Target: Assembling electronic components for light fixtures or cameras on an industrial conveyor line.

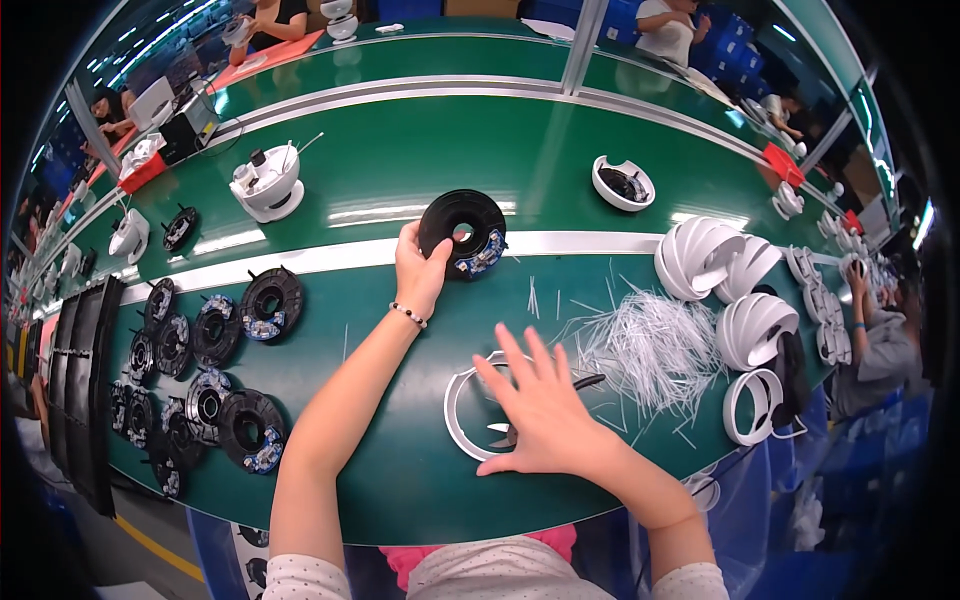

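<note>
Left hand (420, 272): thumb and fingers closed on the lower left edge of a black ring-shaped unit (460, 212), held over the green worktop (400, 490), its blue circuit board showing at lower right. Right hand (545, 415): fingers spread wide above a white ring (452, 412) and dark-handled cutters (508, 438); contact cannot be told. Surface, left to right: black rack (80, 390) at the edge, clustered black units (262, 408), heaped thin white strips (655, 350), curved white shells (690, 262). Room, left to right: person in black (285, 18), metal post (585, 45), person in grey (880, 355).
</note>
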`<action>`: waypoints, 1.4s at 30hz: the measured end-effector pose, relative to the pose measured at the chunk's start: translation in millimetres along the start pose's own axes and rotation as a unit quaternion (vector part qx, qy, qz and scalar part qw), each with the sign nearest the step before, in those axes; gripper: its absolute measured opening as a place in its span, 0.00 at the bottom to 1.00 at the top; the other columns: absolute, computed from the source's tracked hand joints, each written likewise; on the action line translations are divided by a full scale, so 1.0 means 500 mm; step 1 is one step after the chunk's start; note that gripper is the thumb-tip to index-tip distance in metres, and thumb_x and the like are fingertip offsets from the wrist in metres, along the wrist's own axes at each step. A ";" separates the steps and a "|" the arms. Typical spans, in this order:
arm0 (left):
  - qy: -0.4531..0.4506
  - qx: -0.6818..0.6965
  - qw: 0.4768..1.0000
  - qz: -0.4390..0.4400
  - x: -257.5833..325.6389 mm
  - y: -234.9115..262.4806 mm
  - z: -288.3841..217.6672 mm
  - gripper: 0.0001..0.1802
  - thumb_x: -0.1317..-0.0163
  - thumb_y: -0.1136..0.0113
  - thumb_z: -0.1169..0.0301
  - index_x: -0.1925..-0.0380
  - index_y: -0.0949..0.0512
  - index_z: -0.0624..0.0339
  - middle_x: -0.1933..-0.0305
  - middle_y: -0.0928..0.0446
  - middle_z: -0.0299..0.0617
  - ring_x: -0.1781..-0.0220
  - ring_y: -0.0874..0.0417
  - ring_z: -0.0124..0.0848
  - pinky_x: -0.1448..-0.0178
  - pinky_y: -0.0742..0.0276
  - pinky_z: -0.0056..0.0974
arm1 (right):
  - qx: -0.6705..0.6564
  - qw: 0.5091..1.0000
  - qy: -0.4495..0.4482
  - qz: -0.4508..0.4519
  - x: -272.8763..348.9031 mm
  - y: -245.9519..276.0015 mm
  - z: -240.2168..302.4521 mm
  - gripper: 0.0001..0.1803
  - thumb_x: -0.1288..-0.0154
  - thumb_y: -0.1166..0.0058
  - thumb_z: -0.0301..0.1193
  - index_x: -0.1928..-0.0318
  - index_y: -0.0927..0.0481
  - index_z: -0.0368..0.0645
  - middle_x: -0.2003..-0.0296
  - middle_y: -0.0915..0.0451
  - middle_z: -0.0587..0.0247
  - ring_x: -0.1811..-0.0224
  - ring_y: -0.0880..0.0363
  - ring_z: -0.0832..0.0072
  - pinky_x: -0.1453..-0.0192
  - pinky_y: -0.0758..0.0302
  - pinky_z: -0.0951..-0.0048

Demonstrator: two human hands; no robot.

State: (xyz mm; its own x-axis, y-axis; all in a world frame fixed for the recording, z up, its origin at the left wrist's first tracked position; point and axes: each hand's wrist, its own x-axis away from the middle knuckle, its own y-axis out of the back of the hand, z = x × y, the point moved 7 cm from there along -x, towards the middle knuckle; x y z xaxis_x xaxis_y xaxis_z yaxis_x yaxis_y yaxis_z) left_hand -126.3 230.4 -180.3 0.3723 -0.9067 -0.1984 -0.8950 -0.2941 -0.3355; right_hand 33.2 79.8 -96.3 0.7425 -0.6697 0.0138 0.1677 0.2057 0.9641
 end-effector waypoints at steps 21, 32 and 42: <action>0.144 0.178 0.954 0.196 0.149 -0.151 -0.026 0.32 0.53 0.49 0.87 0.45 0.43 0.62 0.48 0.33 0.40 0.47 0.30 0.30 0.43 0.36 0.34 | -0.532 0.745 -0.117 -0.386 -0.044 0.018 -0.209 0.57 0.63 0.31 0.34 0.40 0.59 0.28 0.45 0.44 0.46 0.42 0.42 0.65 0.40 0.42 0.69; 0.415 0.335 0.803 0.266 0.179 -0.173 -0.031 0.37 0.43 0.67 0.40 0.45 0.38 0.60 0.48 0.33 0.51 0.46 0.31 0.42 0.41 0.35 0.48 | -0.233 0.916 -0.082 -0.316 -0.030 0.035 -0.161 0.63 0.73 0.29 0.42 0.38 0.56 0.33 0.41 0.50 0.40 0.40 0.46 0.54 0.38 0.46 0.61; 0.384 0.367 0.801 0.276 0.178 -0.176 -0.013 0.28 0.39 0.68 0.51 0.50 0.33 0.60 0.52 0.29 0.45 0.50 0.28 0.37 0.45 0.31 0.42 | -0.206 0.921 -0.060 -0.325 -0.030 0.047 -0.140 0.65 0.76 0.29 0.44 0.38 0.56 0.32 0.45 0.44 0.44 0.41 0.46 0.53 0.40 0.45 0.59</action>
State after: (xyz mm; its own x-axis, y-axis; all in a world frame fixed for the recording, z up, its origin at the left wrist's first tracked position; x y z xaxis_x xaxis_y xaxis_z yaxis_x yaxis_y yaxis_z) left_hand -15.9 173.5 -162.7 -0.5432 -0.8391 0.0272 -0.3807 0.2173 -0.8988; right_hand 71.5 144.5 -92.3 0.3261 -0.8158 -0.4776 0.8015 -0.0292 0.5973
